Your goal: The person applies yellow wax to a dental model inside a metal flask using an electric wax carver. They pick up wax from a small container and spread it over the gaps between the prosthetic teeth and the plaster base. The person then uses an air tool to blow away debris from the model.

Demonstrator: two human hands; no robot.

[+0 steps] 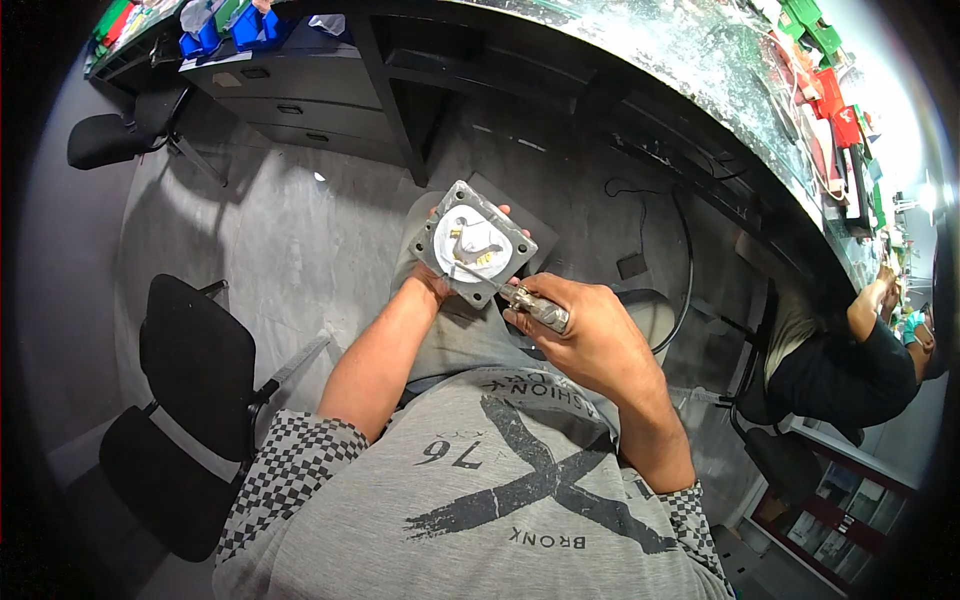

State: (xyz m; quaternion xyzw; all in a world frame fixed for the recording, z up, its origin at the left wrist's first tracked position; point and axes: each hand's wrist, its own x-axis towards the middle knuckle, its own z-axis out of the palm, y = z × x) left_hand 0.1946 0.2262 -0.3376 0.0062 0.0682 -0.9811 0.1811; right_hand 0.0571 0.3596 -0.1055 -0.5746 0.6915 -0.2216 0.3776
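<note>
Grey marbled floor (265, 225), bordered above and right by a long dark workbench with a speckled green-and-white top (680, 60). Principal item: square grey block, apparently metal, a hole near each corner (441, 212), held in mid-air over the lap (452, 345); set within it, a round white plaster-like fill (489, 225) bearing a curved greyish-brown piece (475, 248) and small yellow parts (487, 259). Handling, by judgement: block weighty and stiff, best taken by its outer edges; fill probably brittle and chalky, fingers kept off. Left hand (431, 280): wrapped round the block from beneath, fingertips showing past the far edge. Right hand (590, 318): closed on a mottled silver cylindrical handpiece (543, 310), thin tip pointed at the fill, contact impossible to tell. Farther out: black cable (690, 270), right; black-backed chair (198, 335), left; second person in dark clothing (850, 365), far right
</note>
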